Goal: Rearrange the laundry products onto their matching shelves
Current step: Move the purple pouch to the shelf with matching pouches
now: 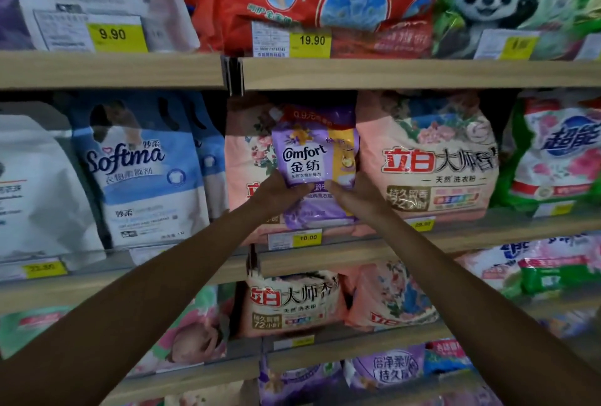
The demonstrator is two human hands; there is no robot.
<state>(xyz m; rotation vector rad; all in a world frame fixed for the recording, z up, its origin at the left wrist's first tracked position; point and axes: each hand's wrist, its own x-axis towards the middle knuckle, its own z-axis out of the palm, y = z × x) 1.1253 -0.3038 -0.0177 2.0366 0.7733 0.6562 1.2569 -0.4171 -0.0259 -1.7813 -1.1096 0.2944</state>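
Left hand (280, 193), right hand (356, 195) both grip lower part of purple Comfort pouch (309, 155), upright against pink bag (242, 161), middle shelf (520, 231).

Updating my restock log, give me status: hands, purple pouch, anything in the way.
Left hand and right hand grip purple Comfort pouch at its bottom edge. Pouch upright. Pink detergent bags directly behind it.

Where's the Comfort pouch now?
Head view, centre, middle shelf: Comfort pouch held at its bottom by left hand and right hand, in front of a pink detergent bag, right of the Softma pouch.
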